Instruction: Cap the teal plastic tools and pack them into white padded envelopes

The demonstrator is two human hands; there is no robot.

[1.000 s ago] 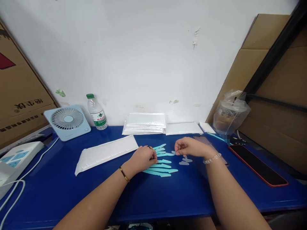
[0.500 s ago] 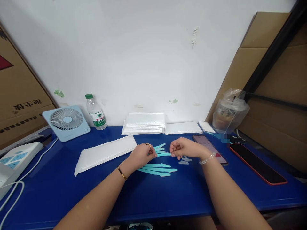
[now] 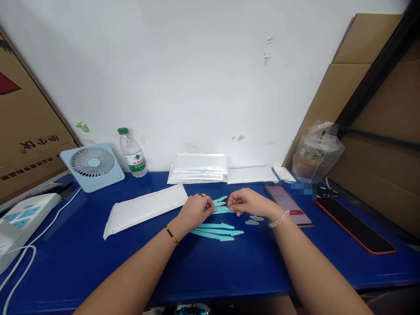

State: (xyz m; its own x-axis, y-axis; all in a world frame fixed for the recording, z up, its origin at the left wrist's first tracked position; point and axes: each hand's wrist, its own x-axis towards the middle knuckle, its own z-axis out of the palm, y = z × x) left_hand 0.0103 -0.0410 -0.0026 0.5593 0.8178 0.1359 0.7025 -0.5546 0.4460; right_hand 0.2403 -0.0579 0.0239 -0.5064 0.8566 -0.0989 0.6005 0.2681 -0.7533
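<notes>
Several slim turquoise blade-shaped pieces (image 3: 216, 232) lie in a row on the blue table (image 3: 210, 267). My left hand (image 3: 196, 210) is closed around one turquoise piece (image 3: 225, 210) at its left end. My right hand (image 3: 246, 202) pinches something small at that piece's right tip; I cannot make out what. Two small clear caps (image 3: 254, 220) lie just right of my right hand.
A white padded envelope (image 3: 144, 210) lies left of my hands, with a stack of envelopes (image 3: 198, 168) at the wall. A fan (image 3: 92, 166), a water bottle (image 3: 132, 154), two phones (image 3: 288, 204) (image 3: 356, 225), a bagged cup (image 3: 316, 153) and cardboard surround the area.
My right hand has moved left from near the clear caps to the tip of the turquoise piece. My left hand lifted that piece slightly off the row.
</notes>
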